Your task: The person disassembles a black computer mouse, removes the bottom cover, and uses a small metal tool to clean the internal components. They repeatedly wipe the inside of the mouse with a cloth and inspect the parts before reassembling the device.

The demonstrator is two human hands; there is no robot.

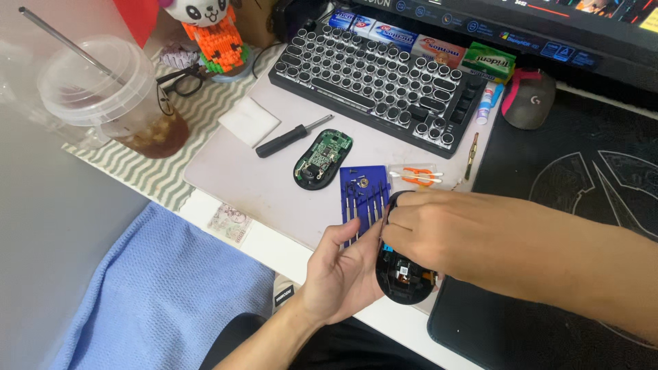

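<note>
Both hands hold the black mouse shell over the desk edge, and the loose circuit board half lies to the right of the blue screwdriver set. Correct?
Not quite. In the head view both hands do hold the black mouse shell, but the circuit board half lies to the left of the blue screwdriver set.

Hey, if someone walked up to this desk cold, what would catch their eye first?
Probably the two hands at the desk's front edge: the left hand cradles an opened black mouse shell while the right hand works on its top. Just behind lie a blue tray of small screwdrivers and the mouse's bared green circuit board. At the far left, an iced drink in a plastic cup stands out too.
</note>
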